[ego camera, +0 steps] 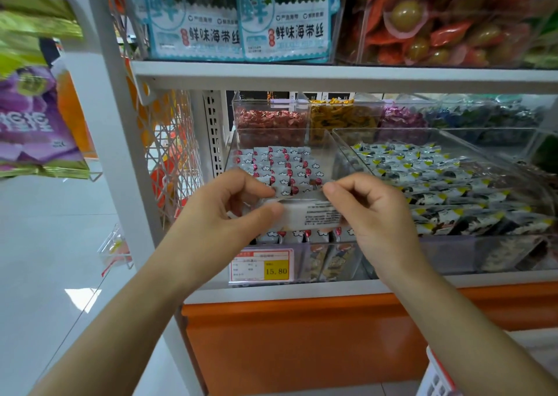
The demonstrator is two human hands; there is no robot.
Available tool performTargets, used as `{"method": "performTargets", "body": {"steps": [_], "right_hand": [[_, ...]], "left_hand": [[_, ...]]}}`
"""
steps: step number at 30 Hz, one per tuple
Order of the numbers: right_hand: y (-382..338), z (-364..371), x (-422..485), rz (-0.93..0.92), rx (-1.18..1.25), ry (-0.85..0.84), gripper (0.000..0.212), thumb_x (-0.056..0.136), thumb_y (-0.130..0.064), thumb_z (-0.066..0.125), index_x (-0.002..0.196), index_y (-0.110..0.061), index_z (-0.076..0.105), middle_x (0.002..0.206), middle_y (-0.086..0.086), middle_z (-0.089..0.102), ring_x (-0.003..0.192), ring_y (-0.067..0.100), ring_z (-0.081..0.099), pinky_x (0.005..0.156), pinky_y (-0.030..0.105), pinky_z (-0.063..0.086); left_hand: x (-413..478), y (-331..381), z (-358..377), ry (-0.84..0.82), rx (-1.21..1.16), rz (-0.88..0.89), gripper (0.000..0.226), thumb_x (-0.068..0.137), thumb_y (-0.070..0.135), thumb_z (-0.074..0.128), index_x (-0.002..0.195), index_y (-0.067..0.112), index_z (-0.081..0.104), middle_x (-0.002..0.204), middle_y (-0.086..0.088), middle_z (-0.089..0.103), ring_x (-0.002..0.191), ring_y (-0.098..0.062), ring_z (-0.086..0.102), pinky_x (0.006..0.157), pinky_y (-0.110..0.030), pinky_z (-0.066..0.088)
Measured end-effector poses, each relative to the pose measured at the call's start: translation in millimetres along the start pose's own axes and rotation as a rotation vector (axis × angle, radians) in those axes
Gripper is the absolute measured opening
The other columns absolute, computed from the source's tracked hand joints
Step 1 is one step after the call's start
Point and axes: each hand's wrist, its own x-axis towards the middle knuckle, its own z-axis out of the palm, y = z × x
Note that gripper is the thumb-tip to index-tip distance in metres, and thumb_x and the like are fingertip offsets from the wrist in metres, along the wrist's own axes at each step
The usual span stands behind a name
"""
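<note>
A small white snack packet with dark fine print on its back is held between both hands in front of the lower shelf. My left hand pinches its left end with thumb and fingers. My right hand pinches its right end, fingers curled. Right behind the packet is a clear plastic bin filled with rows of matching white wrapped snacks printed with clouds and red dots. The packet's front face is hidden.
A neighbouring clear bin holds black, white and yellow packets. A price tag reads 15.80. Seaweed bags stand on the shelf above, purple bags hang at left, and an orange base panel runs below.
</note>
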Motion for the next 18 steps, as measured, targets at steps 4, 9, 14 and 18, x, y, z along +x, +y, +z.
{"method": "performTargets", "body": {"steps": [4,9,14,18], "right_hand": [[-1.6,0.5,-0.9,-0.036,-0.030,-0.025,0.019,0.089,-0.016,0.060,0.072,-0.008,0.065,0.069,0.009,0.057,0.060,0.017,0.051,0.055,0.017,0.040],[-4.8,-0.6,-0.4,-0.037,-0.013,-0.063,0.018,0.088,-0.016,0.060,0.072,-0.019,0.066,0.067,0.001,0.061,0.058,0.003,0.054,0.054,0.010,0.041],[-5.5,1.9,-2.8,-0.012,0.008,-0.108,0.016,0.088,-0.015,0.061,0.074,-0.015,0.068,0.066,-0.005,0.065,0.062,-0.001,0.058,0.056,0.009,0.043],[-6.4,-2.1,0.8,0.090,0.123,-0.219,0.021,0.090,-0.011,0.057,0.075,-0.003,0.069,0.064,-0.003,0.068,0.059,0.001,0.063,0.051,0.011,0.047]], "left_hand": [[0.8,2.4,-0.8,0.011,0.039,-0.007,0.014,0.073,0.033,0.067,0.075,0.020,0.064,0.070,0.003,0.064,0.064,-0.007,0.058,0.058,-0.014,0.046],[4.1,3.4,-11.5,-0.052,0.097,-0.012,0.028,0.072,0.047,0.062,0.069,0.019,0.066,0.071,-0.001,0.067,0.064,-0.011,0.060,0.059,-0.018,0.048],[5.0,3.1,-19.0,-0.043,0.175,0.026,0.034,0.069,0.049,0.056,0.067,0.017,0.068,0.069,-0.005,0.067,0.065,-0.020,0.062,0.056,-0.020,0.048],[6.2,1.2,-17.8,-0.005,0.194,0.025,0.020,0.081,0.033,0.061,0.068,0.019,0.068,0.067,-0.001,0.066,0.055,-0.007,0.058,0.052,-0.009,0.043]]}}
